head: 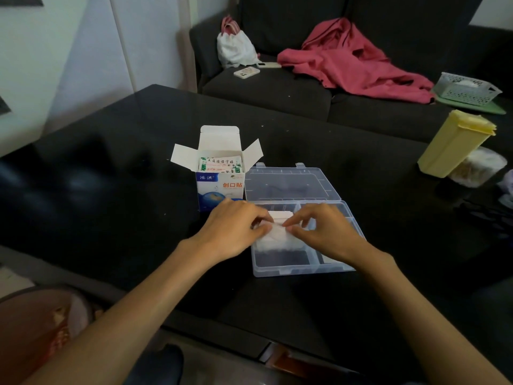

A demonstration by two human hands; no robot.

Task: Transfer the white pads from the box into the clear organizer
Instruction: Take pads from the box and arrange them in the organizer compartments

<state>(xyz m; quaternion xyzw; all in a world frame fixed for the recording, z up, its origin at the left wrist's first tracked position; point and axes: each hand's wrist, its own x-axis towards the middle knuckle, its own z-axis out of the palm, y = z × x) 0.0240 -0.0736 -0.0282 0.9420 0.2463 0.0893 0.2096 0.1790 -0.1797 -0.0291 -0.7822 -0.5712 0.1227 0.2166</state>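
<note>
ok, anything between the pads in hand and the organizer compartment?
Nothing visible. Both the left hand and right hand pinch the white pads right over the open organizer; its lid is flipped back.

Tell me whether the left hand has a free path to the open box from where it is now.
Probably yes. The left hand is pinching the white pads over the organizer, and the box stands just behind it, flaps open, with nothing between. It would need to let go first.
</note>
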